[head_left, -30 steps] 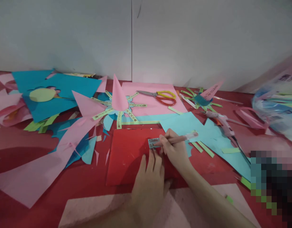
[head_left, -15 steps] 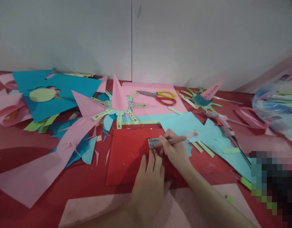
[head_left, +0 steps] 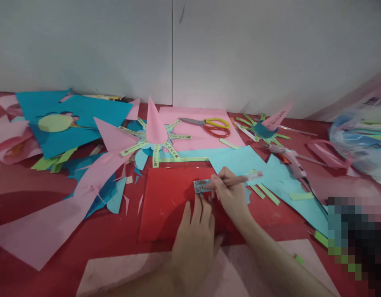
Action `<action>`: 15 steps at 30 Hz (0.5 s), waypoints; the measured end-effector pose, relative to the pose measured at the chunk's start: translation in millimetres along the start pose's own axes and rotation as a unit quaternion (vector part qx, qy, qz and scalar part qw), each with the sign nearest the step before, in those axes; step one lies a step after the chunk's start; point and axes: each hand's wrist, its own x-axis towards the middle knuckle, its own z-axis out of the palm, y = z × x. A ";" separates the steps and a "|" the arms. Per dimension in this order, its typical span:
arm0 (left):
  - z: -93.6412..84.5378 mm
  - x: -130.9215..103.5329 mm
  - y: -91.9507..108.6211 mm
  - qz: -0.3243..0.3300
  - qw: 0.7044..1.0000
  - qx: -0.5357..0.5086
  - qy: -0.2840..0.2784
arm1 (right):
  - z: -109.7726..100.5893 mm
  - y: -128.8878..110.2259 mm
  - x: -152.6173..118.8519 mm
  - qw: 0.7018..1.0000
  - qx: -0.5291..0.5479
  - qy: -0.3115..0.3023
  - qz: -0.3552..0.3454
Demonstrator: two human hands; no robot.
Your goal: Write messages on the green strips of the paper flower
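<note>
My right hand (head_left: 229, 194) is closed around a pen (head_left: 238, 180) with a brownish barrel and a clear end. The pen's tip rests at a small light-blue paper slip (head_left: 197, 188) that carries dark handwriting in two lines. Under the slip lies a flat red board or folder (head_left: 165, 202). My left hand (head_left: 195, 231) lies spread on the red surface, its fingertips touching the slip's lower edge. Part of the slip is hidden by my right fingers.
Beyond the board stand a pink paper cone (head_left: 155, 126) on a flower-shaped base and a smaller cone (head_left: 275, 119). Scissors (head_left: 205, 123) lie on pink paper. At right are a glue gun (head_left: 287, 158) and a plastic bag (head_left: 363, 136). Paper scraps spread left, near teal sheets (head_left: 94, 109).
My right hand and the pen have shifted slightly to the right along the slip, and the second line of writing has grown longer. My left hand has stayed in place.
</note>
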 end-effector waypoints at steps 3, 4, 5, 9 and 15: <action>0.0 0.9 -0.5 0.001 1.000 0.000 0.002 | 0.2 -0.5 0.0 1.000 0.003 -0.006 0.003; 0.1 1.1 -0.6 0.000 1.000 0.000 0.003 | 0.3 -0.6 -0.1 1.000 0.005 -0.006 0.004; 0.2 1.3 -0.5 -0.001 1.000 0.000 0.003 | 0.3 -0.5 -0.1 1.000 0.005 -0.006 0.004; 0.1 1.1 -0.1 -0.002 1.000 0.004 -0.003 | 0.7 0.0 0.0 1.000 0.003 0.000 0.001; -0.9 0.5 0.3 0.001 1.000 0.001 -0.011 | 0.9 -0.5 -0.3 1.000 -0.026 -0.006 -0.004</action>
